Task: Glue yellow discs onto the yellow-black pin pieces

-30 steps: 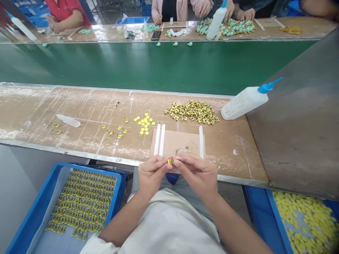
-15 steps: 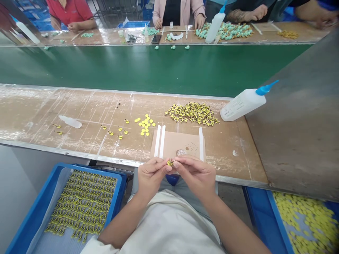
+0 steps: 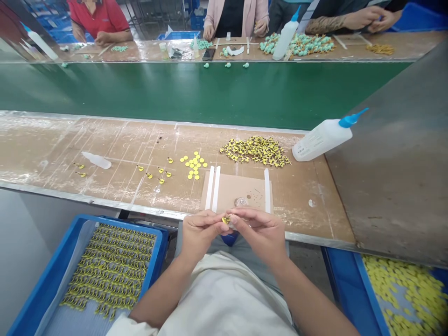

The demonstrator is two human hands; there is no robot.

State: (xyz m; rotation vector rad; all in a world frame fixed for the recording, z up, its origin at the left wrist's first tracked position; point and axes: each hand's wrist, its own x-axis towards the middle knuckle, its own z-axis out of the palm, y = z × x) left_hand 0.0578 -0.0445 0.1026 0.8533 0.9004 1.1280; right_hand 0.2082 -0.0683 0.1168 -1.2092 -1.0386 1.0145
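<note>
My left hand [image 3: 201, 233] pinches the edge of a small yellow disc [image 3: 225, 219] just in front of the table edge. Fingers of my right hand [image 3: 261, 231] close on the same small assembly from the other side, where a dark-and-yellow piece meets the disc; fingertips partly hide it. Beyond my hands lies a cardboard sheet [image 3: 231, 186] with white strips and a small clear round dish [image 3: 241, 202]. Loose yellow discs [image 3: 194, 163] lie to its left, and a heap of small yellow-and-black pieces [image 3: 257, 151] lies behind it. Several discs with dark pieces attached [image 3: 161, 181] sit farther left.
A white squeeze bottle [image 3: 322, 140] with a blue nozzle leans at the metal panel [image 3: 395, 168] on the right. Blue trays stand low on both sides: finished-looking pieces [image 3: 108, 266] left, yellow discs [image 3: 406, 294] right. Past the green conveyor belt [image 3: 157, 93], several people work.
My hands stay together around the small yellow piece, with only slight finger movement. The view shifts slightly. Across the belt, a person at the right has brought both hands together.
</note>
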